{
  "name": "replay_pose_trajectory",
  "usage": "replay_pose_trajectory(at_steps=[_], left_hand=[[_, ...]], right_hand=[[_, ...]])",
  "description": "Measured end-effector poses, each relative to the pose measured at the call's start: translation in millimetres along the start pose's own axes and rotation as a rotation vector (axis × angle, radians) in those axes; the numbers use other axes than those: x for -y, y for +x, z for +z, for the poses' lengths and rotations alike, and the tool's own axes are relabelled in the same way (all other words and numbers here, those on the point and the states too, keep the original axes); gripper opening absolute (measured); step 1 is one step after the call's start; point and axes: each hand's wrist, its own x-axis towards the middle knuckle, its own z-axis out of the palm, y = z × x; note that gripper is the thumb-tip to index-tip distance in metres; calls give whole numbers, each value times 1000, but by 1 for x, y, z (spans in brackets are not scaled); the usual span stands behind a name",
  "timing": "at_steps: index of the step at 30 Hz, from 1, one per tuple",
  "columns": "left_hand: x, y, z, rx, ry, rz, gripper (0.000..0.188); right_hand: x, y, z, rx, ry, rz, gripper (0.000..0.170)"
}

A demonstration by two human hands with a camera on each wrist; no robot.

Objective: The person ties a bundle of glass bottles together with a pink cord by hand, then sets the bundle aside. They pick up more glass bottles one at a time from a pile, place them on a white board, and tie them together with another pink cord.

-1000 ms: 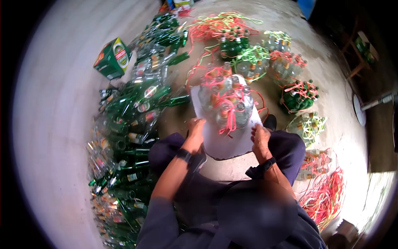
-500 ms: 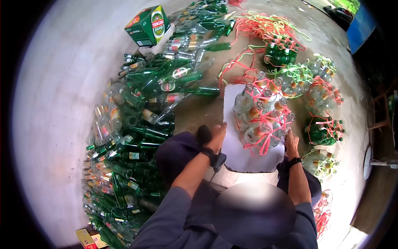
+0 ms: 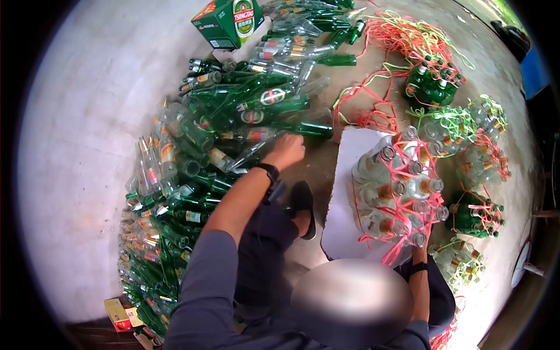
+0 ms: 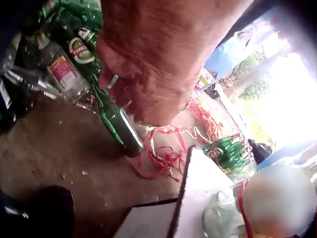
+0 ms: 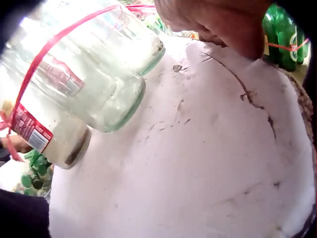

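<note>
My left hand (image 3: 287, 150) is off the white board, over the floor beside the loose bottles. Its fingers curl in with nothing visible between them. In the left wrist view a green bottle (image 4: 119, 130) lies just behind these fingers. My right hand (image 5: 218, 22) grips the edge of the white board (image 5: 198, 148), thumb on the top; bottle necks partly cover this hand in the head view. On the board leans a bundle of clear glass bottles (image 3: 382, 195), bound with pink strapping, necks tilted toward my right side.
Loose green and clear bottles (image 3: 204, 140) are piled along the left wall, with a green Tsingtao box (image 3: 230, 26) behind. Tied bundles such as green bottles (image 3: 475, 214) line the right. A tangle of red and green strapping (image 3: 408, 38) lies ahead. A shoe (image 3: 303, 207) is beside the board.
My left hand has let go of the board's left edge and moved left toward the loose bottles. The bottle bundle has tilted to the right. The head view has turned left.
</note>
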Motion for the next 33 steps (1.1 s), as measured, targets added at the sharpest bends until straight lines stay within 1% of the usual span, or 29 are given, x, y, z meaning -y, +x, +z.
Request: replay_pose_trajectory(at_steps=[1, 3, 4, 6, 7, 9, 13, 15, 16, 20, 22, 23, 25, 26, 28, 29, 31, 32, 33], left_hand=[[17, 8, -2, -7, 124, 35, 20], [45, 17, -3, -86, 259, 105, 18], [50, 25, -7, -90, 258, 102, 18], [59, 38, -9, 45, 548, 121, 19], [66, 42, -3, 45, 544, 119, 19], [79, 53, 12, 52, 661, 177, 23], [100, 71, 39, 107, 734, 134, 24], [108, 79, 47, 174, 812, 133, 26], [111, 81, 50, 154, 830, 146, 24], [110, 87, 53, 197, 833, 144, 20], [112, 89, 52, 163, 759, 214, 18], [112, 85, 52, 166, 762, 212, 18], [109, 78, 48, 90, 607, 215, 16], [108, 74, 44, 88, 608, 213, 16], [105, 59, 40, -85, 467, 403, 15], [103, 51, 37, -79, 465, 401, 15], [105, 33, 28, -180, 467, 531, 12], [107, 20, 22, -172, 467, 525, 12], [115, 10, 12, -111, 409, 533, 11]], right_hand=[[-2, -3, -3, 16, 8, 22, 52], [-4, -8, -7, 34, 22, 64, 51], [-5, -8, -9, 39, 29, 82, 50], [-6, -8, -8, 51, 41, 113, 49], [-8, -10, -10, 56, 47, 128, 49], [-10, -13, -10, 63, 57, 164, 48], [-17, -17, -12, 79, 69, 234, 46], [-19, -18, -12, 88, 76, 266, 45], [-21, -17, -12, 92, 80, 278, 44], [-25, -22, -12, 99, 103, 330, 43], [-26, -21, -11, 106, 124, 349, 42], [-27, -18, -8, 115, 135, 351, 41], [-28, -18, -9, 121, 158, 359, 40], [-28, -17, -8, 123, 171, 359, 40], [-28, -15, -9, 136, 205, 365, 39], [-28, -13, -8, 142, 223, 363, 38], [-29, -17, -9, 150, 261, 383, 37], [-30, -17, -9, 154, 281, 389, 37], [-30, -14, -8, 160, 310, 394, 36]])
